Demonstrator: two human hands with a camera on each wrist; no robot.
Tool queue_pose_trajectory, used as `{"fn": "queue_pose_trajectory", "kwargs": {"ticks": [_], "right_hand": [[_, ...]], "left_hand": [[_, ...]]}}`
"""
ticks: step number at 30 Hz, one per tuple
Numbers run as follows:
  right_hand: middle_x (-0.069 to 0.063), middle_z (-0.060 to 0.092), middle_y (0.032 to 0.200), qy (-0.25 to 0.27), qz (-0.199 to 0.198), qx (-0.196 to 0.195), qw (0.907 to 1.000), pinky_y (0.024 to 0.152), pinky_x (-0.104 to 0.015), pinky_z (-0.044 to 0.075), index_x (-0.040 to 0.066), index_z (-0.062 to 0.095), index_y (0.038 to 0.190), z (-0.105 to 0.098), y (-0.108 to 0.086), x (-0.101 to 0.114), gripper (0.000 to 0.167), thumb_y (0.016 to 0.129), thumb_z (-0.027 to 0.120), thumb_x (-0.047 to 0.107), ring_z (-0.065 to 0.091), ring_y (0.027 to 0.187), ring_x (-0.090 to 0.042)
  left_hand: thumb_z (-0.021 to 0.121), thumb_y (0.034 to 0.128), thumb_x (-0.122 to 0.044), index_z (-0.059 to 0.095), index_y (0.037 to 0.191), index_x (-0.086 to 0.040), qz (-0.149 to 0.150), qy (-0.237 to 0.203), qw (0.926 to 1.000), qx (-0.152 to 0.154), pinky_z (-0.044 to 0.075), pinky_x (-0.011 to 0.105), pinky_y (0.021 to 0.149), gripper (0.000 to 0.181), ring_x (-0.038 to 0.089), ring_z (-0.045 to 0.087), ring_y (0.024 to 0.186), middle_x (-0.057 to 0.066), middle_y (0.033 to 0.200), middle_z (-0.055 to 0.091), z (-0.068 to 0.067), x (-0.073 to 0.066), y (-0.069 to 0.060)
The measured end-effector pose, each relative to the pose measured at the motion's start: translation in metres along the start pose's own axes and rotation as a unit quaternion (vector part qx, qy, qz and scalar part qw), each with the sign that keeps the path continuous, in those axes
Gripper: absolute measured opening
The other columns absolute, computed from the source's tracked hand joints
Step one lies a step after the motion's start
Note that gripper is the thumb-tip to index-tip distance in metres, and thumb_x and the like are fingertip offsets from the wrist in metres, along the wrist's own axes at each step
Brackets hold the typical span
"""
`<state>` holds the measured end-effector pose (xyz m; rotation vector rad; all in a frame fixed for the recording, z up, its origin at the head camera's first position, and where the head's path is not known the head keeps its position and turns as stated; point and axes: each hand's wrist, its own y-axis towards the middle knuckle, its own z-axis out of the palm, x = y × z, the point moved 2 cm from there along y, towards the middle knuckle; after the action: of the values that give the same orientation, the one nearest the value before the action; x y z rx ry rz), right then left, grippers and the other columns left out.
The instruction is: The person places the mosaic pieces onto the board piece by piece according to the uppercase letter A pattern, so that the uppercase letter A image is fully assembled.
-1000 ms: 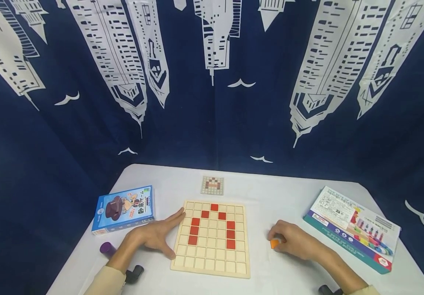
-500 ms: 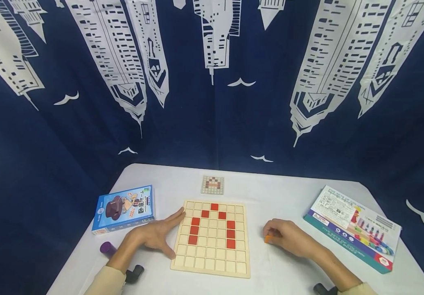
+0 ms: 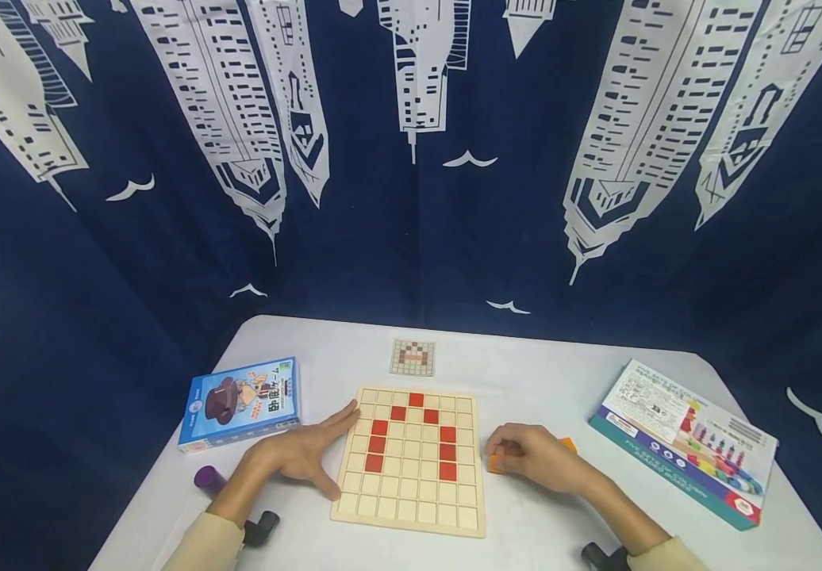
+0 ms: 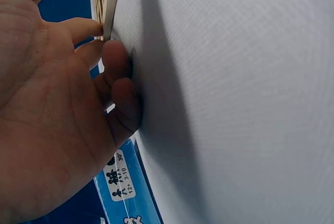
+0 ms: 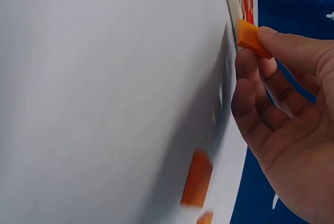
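Note:
My right hand [image 3: 541, 457] pinches an orange tile [image 5: 250, 37] between thumb and fingers, just right of the wooden grid board [image 3: 411, 507]. Another orange tile [image 5: 198, 178] lies on the table under that hand, and part of a further orange piece [image 5: 206, 217] shows at the bottom of the right wrist view. Several red tiles [image 3: 447, 434] sit in the board's squares in an arch shape. Spread along the board's left edge, my left hand [image 3: 301, 454] touches it with thumb and fingertips, as the left wrist view [image 4: 62, 93] of the hand also shows.
A small pattern card [image 3: 412, 358] lies behind the board. At the left are a blue game box [image 3: 243, 403] and a purple cylinder [image 3: 208, 480]. A long white and teal box [image 3: 682, 444] lies at the right. A dark patterned curtain [image 3: 418, 238] hangs behind the table.
My right hand has moved left toward the board with the orange tile pinched in it. Orange now shows on the table behind that hand. The left hand stays put.

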<state>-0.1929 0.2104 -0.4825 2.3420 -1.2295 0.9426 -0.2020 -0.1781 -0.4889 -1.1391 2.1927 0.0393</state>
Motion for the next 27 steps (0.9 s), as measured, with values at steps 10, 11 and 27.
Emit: {"fn": "queue_pose_trajectory", "kwargs": {"ticks": [10,11,27], "right_hand": [[0.005,0.063,0.087,0.04,-0.025,0.015,0.9988,0.065,-0.024,0.048,0.019,0.066,0.097,0.01,0.028,0.026,0.014,0.084,0.066,0.013,0.056,0.074,-0.013],[0.006,0.063,0.087,0.042,-0.027,0.017,0.9986,0.065,-0.024,0.048,0.019,0.066,0.098,0.012,0.031,0.027,0.014,0.085,0.066,0.014,0.056,0.074,-0.012],[0.006,0.063,0.082,0.063,-0.048,0.032,0.9963,0.065,-0.024,0.049,0.018,0.066,0.099,0.034,0.072,0.049,0.014,0.085,0.064,0.013,0.058,0.072,-0.011]], "left_hand": [[0.083,0.0522,-0.05,0.012,0.15,-0.015,0.001,0.0,1.0,0.004,0.022,0.046,0.108,0.125,0.024,0.012,0.138,0.0,0.155,-0.004,0.001,0.0,0.002],[0.083,0.0521,-0.05,0.012,0.149,-0.015,0.0,0.0,1.0,0.004,0.021,0.046,0.108,0.125,0.023,0.012,0.139,0.001,0.155,-0.004,0.001,-0.001,0.002],[0.082,0.0522,-0.051,0.011,0.15,-0.015,-0.001,0.007,1.0,0.002,0.023,0.046,0.108,0.126,0.024,0.012,0.139,0.0,0.155,-0.004,0.0,0.0,0.0]]}}
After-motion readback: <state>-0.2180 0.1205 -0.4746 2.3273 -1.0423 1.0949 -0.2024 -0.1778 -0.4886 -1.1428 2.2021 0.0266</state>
